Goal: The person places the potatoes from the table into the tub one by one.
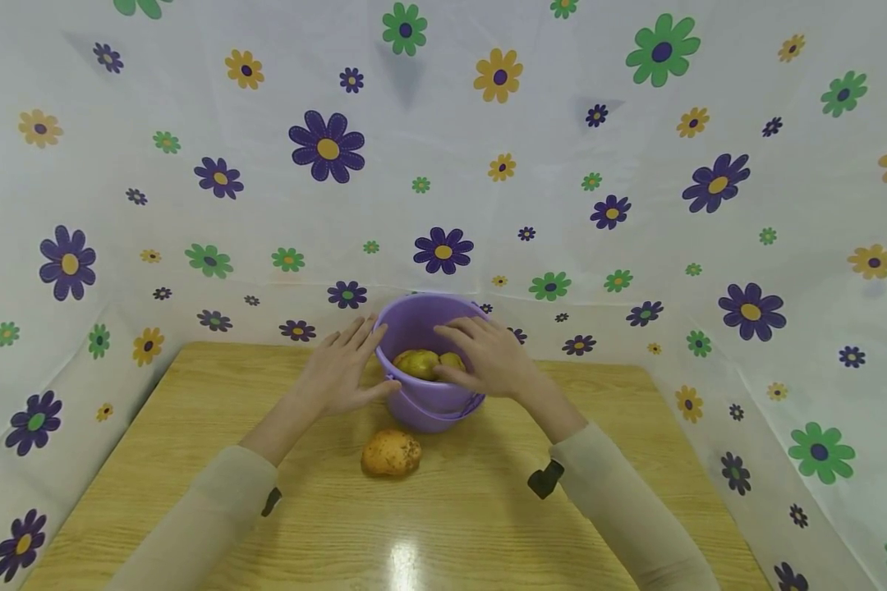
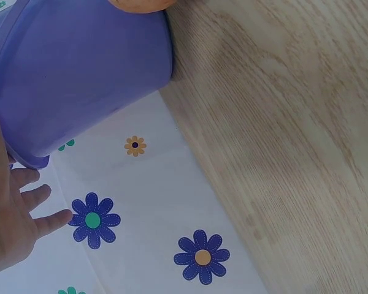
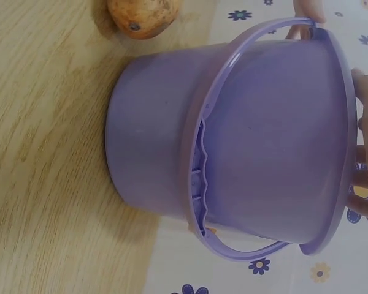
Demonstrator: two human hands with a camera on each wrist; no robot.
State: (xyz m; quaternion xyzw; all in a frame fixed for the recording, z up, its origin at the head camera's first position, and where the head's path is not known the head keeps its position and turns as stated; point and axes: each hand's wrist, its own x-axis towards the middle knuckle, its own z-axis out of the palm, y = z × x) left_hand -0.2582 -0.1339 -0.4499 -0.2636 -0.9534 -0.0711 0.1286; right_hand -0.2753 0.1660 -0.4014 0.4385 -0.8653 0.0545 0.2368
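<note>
Light plastic bucket (image 1: 429, 386), stiff-walled, weighted by potatoes (image 1: 423, 363). Left hand (image 1: 340, 373) flat against its left side, fingers straight; right hand (image 1: 488, 357) over rim, fingers relaxed, gripping nothing. Best held by both sides.

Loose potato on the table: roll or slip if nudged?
The potato looks lumpy and oval, so it would probably wobble or roll a little, not far. Its skin seems rough and dull, likely not slippery. It looks solid, probably heavy for its size.

Two bare hands, left hand (image 1: 337, 373) and right hand (image 1: 488, 359), no rings or gloves visible. Both arms wear long, plain beige sleeves (image 1: 214, 509) ending short of the wrist. A small black wrist-mounted device (image 1: 545, 478) sits at each cuff.
</note>
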